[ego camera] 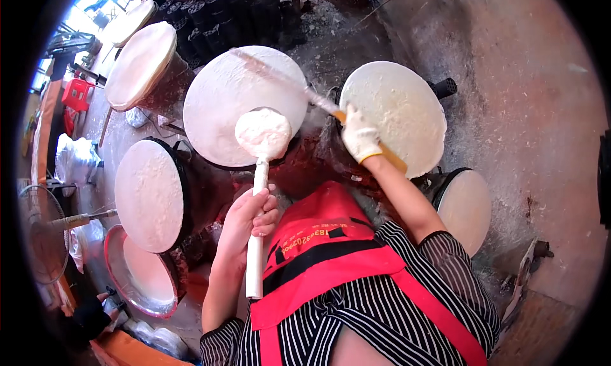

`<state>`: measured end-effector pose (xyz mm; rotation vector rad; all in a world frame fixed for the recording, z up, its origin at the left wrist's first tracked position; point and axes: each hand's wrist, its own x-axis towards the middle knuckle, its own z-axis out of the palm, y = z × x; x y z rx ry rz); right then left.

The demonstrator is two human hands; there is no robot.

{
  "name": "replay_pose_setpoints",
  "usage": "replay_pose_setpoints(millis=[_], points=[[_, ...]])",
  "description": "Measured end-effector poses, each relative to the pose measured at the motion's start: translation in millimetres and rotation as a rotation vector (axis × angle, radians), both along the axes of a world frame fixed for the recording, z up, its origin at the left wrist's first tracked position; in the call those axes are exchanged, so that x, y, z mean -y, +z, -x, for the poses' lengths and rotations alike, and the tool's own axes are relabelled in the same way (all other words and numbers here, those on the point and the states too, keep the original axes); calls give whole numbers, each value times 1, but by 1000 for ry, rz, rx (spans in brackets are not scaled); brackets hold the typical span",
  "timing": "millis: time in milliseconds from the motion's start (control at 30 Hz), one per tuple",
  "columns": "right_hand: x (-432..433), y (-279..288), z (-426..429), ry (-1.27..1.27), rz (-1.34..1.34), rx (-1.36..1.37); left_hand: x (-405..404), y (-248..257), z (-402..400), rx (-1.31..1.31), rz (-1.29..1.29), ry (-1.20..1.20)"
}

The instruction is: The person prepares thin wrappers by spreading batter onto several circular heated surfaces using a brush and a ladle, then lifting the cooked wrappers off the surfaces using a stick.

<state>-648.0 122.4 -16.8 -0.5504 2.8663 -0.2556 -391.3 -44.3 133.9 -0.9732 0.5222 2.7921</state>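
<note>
My left hand (253, 215) grips the white handle of a ladle (263, 132), whose round bowl is heaped with white batter. That bowl hangs over the lower part of the middle round griddle (210, 96), which has a pale coating. A white knitted glove with a yellow cuff covers my right hand (360, 132). It holds a long flat spatula (320, 101), its blade blurred and reaching across the middle griddle. Beneath the gloved hand lies the right griddle (410, 122), covered by a pale, lumpy round sheet. Whether the blade touches the middle griddle, I cannot tell.
Another coated griddle (149, 196) stands at left, above a red-rimmed basin (148, 280) of pale batter. Farther up left is a griddle stand topped with a pale round sheet (141, 65). Black honeycomb coal briquettes (215, 22) are stacked behind. One more griddle (465, 211) sits beside my right elbow.
</note>
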Motion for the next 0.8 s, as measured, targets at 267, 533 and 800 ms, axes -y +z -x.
replay_pose_setpoints(millis=[267, 533, 800], points=[[-38, 36, 22, -179, 180, 24, -10, -5, 8, 23, -17, 11], [21, 7, 14, -31, 52, 55, -6, 6, 11, 1, -28, -7], [-21, 28, 58, -136, 185, -62, -11, 5, 4, 32, 72, -7]])
